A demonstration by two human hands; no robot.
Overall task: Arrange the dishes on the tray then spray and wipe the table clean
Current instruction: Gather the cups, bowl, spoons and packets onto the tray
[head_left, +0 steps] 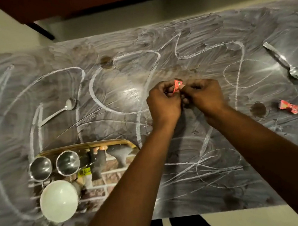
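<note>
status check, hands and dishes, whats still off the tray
Left hand and right hand both pinching a red wrapper. Two cups, bowl on tray. Two spoons, second wrapper loose on table.

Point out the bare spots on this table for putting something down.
Free: the table's near right, between the tray and the loose red wrapper; also the far strip beyond both spoons, left and right. Crowded: the tray's left end with two steel cups and the white bowl.

2 cups and bowl on tray, spoons left and right
</note>
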